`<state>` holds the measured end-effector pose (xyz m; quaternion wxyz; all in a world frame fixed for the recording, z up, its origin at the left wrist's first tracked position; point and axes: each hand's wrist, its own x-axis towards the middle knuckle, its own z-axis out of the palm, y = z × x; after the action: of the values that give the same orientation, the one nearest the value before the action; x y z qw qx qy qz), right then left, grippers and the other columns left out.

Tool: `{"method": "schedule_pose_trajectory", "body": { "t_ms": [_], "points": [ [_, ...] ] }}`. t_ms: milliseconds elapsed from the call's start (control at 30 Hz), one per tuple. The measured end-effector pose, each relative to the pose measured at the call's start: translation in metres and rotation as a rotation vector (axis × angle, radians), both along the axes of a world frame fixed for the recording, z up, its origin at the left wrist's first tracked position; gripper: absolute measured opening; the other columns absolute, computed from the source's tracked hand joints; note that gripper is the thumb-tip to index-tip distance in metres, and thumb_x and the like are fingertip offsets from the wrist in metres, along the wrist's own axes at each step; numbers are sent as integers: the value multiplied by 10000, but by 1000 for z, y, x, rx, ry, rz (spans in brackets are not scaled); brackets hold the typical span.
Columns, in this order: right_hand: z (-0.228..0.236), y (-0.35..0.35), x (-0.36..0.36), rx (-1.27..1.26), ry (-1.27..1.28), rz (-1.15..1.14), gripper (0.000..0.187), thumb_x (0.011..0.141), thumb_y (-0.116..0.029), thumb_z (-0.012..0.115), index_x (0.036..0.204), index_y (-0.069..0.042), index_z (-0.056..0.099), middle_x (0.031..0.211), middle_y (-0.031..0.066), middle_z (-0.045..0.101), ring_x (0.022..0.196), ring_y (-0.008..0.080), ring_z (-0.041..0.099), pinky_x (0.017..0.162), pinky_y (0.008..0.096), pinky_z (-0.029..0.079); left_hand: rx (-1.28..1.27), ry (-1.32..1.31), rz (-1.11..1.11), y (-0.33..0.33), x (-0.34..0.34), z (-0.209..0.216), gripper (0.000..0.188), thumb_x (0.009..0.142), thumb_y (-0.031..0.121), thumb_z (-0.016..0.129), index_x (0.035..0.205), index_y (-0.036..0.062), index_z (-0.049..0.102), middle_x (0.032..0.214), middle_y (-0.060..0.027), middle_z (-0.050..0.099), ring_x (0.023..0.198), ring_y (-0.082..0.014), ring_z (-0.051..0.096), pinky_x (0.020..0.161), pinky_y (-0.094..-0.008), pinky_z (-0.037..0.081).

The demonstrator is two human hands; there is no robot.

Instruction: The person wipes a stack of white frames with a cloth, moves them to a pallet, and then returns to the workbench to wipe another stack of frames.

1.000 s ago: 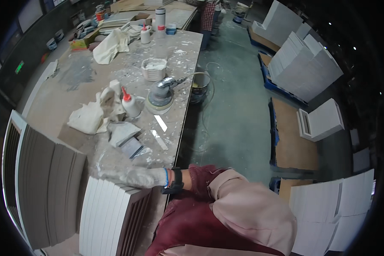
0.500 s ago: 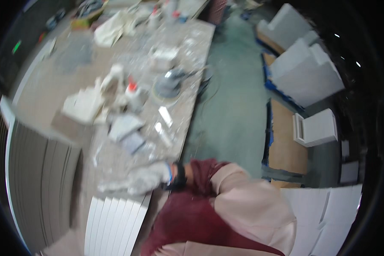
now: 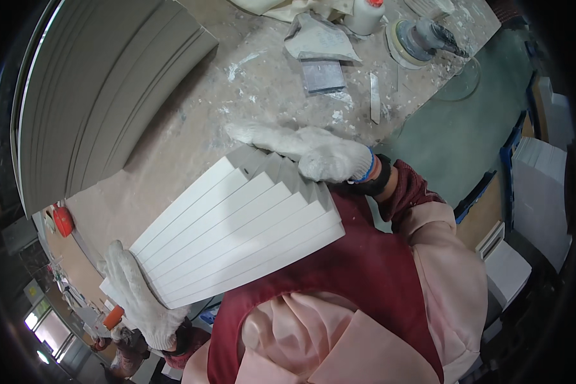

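A fanned stack of long white boards (image 3: 237, 224) lies slantwise in front of my body, its ends stepped at the far right. My right hand (image 3: 329, 155), in a white knit glove, spans those stepped ends, fingers stretched along them and palm against the boards. At the opposite end my left hand (image 3: 134, 291), gloved too, lies over the boards' lower-left ends. The stack sits between both hands; the undersides and some fingertips are hidden.
A tall stack of grey-looking panels (image 3: 102, 96) stands at the left. On the worktable (image 3: 179, 137) are a sanding block (image 3: 323, 75), cloth (image 3: 320, 38), a white bottle (image 3: 365, 16), a disc sander (image 3: 419, 43) and a thin strip (image 3: 374, 97). White panels (image 3: 541, 192) stand at the right. Another person (image 3: 131, 352) is lower left.
My view has swung down and nearer the boards. My left hand has come into view at their lower-left end. The right hand stays at their far end.
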<state>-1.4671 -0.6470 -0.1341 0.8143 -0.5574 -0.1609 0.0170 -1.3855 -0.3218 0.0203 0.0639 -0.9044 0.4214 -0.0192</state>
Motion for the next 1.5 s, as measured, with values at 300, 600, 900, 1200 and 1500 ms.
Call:
{"method": "schedule_pose_trajectory", "body": {
  "t_ms": [300, 600, 900, 1200, 1500],
  "points": [
    [-21, 1, -4, -266, -134, -148, 736, 928, -561, 405, 1462, -68, 289, 1479, 207, 317, 1332, 373, 359, 1060, 373, 312, 67, -20, 20, 10, 3, -11, 1124, 696, 698, 639, 1480, 27, 195, 1497, -230, 257, 1373, -436, 236, 1107, -526, 227],
    [-29, 6, -1, -271, -350, -199, 792, 925, -504, 480, 1440, 49, 244, 1471, 284, 272, 1322, 435, 337, 1077, 420, 308, 89, 8, 44, 10, -8, -6, 1140, 717, 732, 594, 1477, -4, 169, 1498, -258, 223, 1373, -434, 238, 1110, -514, 233],
    [-45, 13, 4, -34, -346, -229, 731, 951, -446, 465, 1417, 85, 279, 1427, 293, 348, 1331, 389, 357, 1088, 396, 298, 92, 62, 77, 6, -8, -6, 1127, 716, 636, 667, 1473, -23, 155, 1500, -260, 224, 1377, -433, 241, 1117, -482, 241],
    [-87, -13, 7, 562, 243, 8, 699, 963, -479, 426, 1419, 39, 314, 1444, 215, 369, 1326, 327, 376, 1022, 345, 366, 75, -20, 28, 1, -6, -11, 1011, 747, 482, 715, 1438, -65, 218, 1450, -297, 298, 1337, -452, 306, 1088, -485, 287],
    [-91, -132, 0, -1019, -54, -1014, 575, 904, -335, 544, 1383, -50, 406, 1380, 113, 477, 1155, 248, 532, 916, 345, 453, 76, 1, 91, -2, -8, -6, 1014, 736, 527, 701, 1422, -70, 253, 1425, -288, 336, 1309, -457, 334, 1081, -503, 279]
  ]
}}
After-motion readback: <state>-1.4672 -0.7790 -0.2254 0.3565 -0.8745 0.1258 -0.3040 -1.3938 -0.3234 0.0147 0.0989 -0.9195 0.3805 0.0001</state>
